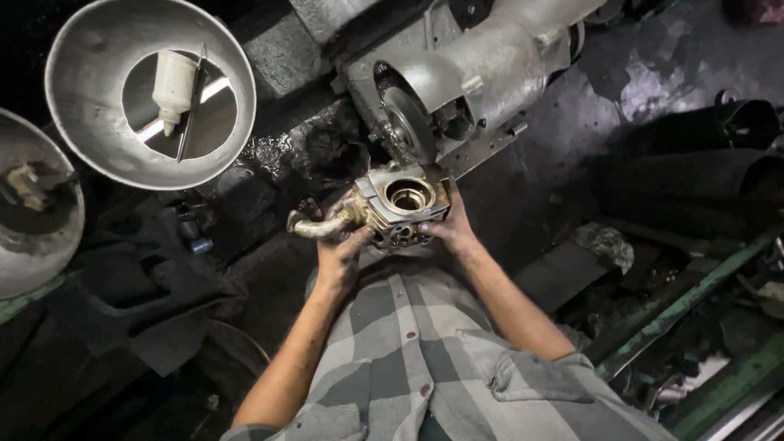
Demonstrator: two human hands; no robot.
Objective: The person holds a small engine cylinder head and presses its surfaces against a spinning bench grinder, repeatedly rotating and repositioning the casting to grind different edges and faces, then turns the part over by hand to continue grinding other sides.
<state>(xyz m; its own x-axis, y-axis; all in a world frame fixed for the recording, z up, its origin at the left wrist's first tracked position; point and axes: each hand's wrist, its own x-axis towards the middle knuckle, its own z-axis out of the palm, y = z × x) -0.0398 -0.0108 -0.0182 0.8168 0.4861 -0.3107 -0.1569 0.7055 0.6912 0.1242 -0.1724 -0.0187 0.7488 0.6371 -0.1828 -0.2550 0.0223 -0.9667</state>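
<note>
A metal carburettor-like part (400, 202) with a round bore on top and a curved brass pipe (317, 228) on its left is held in front of my chest. My left hand (341, 260) grips it from below near the pipe. On the part's right side, my right hand (452, 229) holds it with the fingers wrapped under. Just beyond it sits a grey engine casing (465, 77) with a round disc facing me.
A large metal bowl (86, 49) at top left holds a white plastic bottle (172, 86) and a thin rod. A second bowl (45, 245) is cut off at the left edge. Dark oily floor, black tubes (694, 155) and green metal rails (694, 310) lie to the right.
</note>
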